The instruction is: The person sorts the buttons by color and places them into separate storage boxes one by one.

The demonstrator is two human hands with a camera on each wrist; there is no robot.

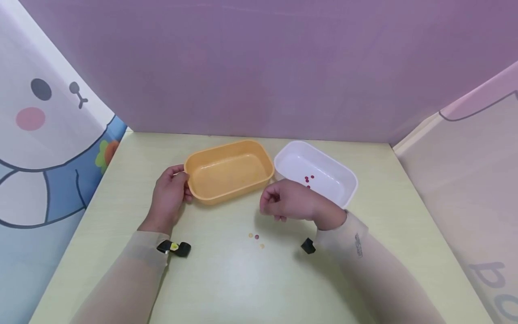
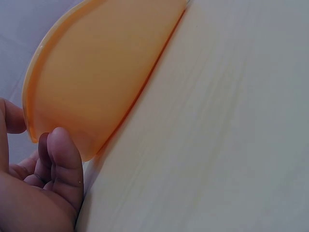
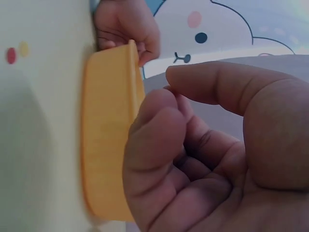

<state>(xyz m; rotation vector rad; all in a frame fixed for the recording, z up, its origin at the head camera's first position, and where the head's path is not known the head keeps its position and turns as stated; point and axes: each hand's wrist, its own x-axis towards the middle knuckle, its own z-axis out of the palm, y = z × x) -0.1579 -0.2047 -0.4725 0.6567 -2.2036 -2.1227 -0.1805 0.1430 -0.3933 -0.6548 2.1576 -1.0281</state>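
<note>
At the short left end of an orange-yellow tray (image 1: 226, 195), my left hand (image 1: 167, 195) holds the rim, fingers curled about its corner. The left wrist view shows the fingertips (image 2: 65, 145) against the tray's outer wall (image 2: 106, 72). My right hand (image 1: 289, 200) is raised over the table between the two trays' near sides. Its fingers are curled, with the thumb tip (image 3: 176, 77) close to the fingertips; I cannot tell whether a tiny piece is pinched there. A white tray (image 1: 344, 173) holds several small red discs (image 1: 307, 179), partly hidden by the right forearm.
Two small yellow discs (image 1: 262, 246) and one red disc (image 1: 256, 236) lie on the pale table (image 1: 226, 288) in front of the orange-yellow tray. The trays stand side by side near the purple back wall (image 1: 259, 67). Printed panels (image 1: 40, 189) flank the table.
</note>
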